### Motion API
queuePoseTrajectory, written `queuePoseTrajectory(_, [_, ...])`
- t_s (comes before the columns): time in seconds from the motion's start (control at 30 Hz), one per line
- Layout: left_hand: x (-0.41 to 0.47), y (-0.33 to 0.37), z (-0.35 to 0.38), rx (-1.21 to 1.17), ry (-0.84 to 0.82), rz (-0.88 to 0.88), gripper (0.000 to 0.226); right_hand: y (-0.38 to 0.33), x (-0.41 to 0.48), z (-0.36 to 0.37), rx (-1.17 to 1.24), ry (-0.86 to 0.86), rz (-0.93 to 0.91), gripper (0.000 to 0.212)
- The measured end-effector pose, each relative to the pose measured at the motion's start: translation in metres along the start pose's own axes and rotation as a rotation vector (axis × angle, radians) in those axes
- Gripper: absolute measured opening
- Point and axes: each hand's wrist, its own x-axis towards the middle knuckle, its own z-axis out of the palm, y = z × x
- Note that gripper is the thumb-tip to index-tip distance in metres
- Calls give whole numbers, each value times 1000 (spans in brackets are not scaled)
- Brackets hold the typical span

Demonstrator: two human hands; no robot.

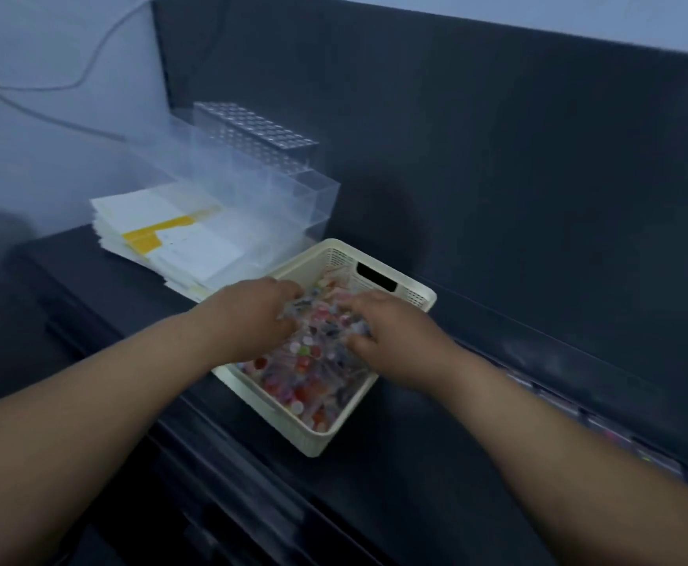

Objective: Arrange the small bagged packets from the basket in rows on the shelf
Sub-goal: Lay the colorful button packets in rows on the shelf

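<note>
A cream plastic basket [412, 298] stands on the dark shelf [436, 463], filled with several small clear bagged packets [309, 377] holding red, pink and green bits. Both my hands reach into it from the near side. My left hand [258, 320] is at the basket's left part, fingers curled down into the packets. My right hand [387, 332] is at the right part, fingers and thumb curled round a bunch of packets. The frame is blurred, so exact grips are unclear.
A stack of white and yellow paper sheets [171, 234] lies left of the basket. Clear acrylic boxes and a rack with holes [260, 165] stand behind it. A dark back panel [497, 157] rises behind. A row of small packets [603, 430] runs along the shelf's back right.
</note>
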Motion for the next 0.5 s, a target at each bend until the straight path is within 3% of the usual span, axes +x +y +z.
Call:
queuePoseTrajectory(0.3, [7,-24,13,-94,-173,11,27,-29,36,21,5,-395,-4,46])
queuePoseTrajectory(0.4, [9,-26,12,-102,-252,30,26,-27,42,32,-133,-410,-35,47])
queuePoseTrajectory(0.5, [12,-26,12,-76,-310,41,27,-19,49,34,-171,-380,2,34])
